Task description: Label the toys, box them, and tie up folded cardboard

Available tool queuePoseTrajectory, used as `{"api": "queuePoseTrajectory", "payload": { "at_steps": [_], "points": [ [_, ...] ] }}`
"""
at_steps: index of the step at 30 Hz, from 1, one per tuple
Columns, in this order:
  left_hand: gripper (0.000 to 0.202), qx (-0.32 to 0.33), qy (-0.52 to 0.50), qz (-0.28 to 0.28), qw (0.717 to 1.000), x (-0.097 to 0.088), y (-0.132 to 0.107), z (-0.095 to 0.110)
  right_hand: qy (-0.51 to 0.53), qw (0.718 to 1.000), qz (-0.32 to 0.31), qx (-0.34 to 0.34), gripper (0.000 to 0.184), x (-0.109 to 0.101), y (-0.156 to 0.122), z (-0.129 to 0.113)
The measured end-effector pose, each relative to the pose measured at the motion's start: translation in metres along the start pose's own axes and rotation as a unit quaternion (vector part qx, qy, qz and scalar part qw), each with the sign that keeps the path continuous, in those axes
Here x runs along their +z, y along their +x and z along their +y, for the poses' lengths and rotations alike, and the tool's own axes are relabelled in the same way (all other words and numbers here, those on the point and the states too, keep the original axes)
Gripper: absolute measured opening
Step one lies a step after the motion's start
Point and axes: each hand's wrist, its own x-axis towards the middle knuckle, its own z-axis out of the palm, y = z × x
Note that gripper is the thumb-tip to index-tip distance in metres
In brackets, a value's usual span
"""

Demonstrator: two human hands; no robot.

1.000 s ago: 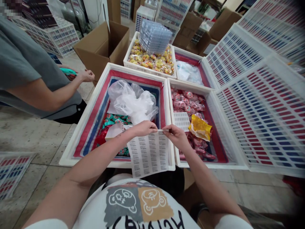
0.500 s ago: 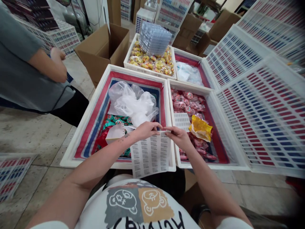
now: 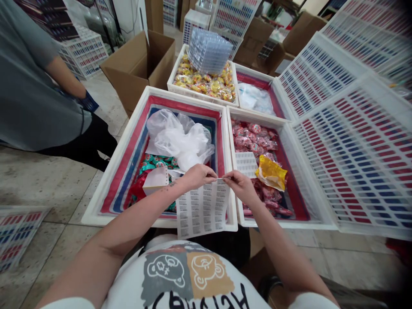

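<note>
Co-worker's arm (image 3: 66, 78) lowered, pinched grip of left hand (image 3: 200, 176) and right hand (image 3: 242, 184) on thin paper sheet (image 3: 202, 210)

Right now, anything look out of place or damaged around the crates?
Mildly odd: a crumpled yellow scrap lies on the pink packets in the near right crate, its colour mismatching theirs. A plastic bag sits rumpled over green packets in the near left crate. No obvious spill. Printed sheet in left hand and right hand looks intact.

My left hand (image 3: 202, 176) and right hand (image 3: 240, 183) pinch a label sheet (image 3: 203, 212) by its top edge over a white crate (image 3: 118, 154).
</note>
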Motion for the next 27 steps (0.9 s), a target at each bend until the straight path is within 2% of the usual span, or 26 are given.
{"api": "queuePoseTrajectory", "payload": {
  "at_steps": [4,10,20,27],
  "points": [
    [0.02,-0.01,0.0,0.003,1.0,-0.001,0.001,0.001,-0.026,0.997,0.004,-0.066,0.014,0.001,0.003,-0.003],
    [0.021,-0.029,-0.005,-0.006,1.0,-0.006,0.006,0.001,-0.12,0.98,0.063,-0.145,0.015,0.008,0.009,-0.007],
    [0.022,-0.026,0.023,-0.029,0.999,-0.008,0.013,-0.005,-0.204,0.957,0.062,-0.196,0.015,0.008,0.013,-0.013],
    [0.025,-0.05,0.015,-0.042,0.998,-0.011,0.015,0.0,-0.263,0.931,0.067,-0.245,0.019,0.007,0.01,-0.004]
  ]
}}
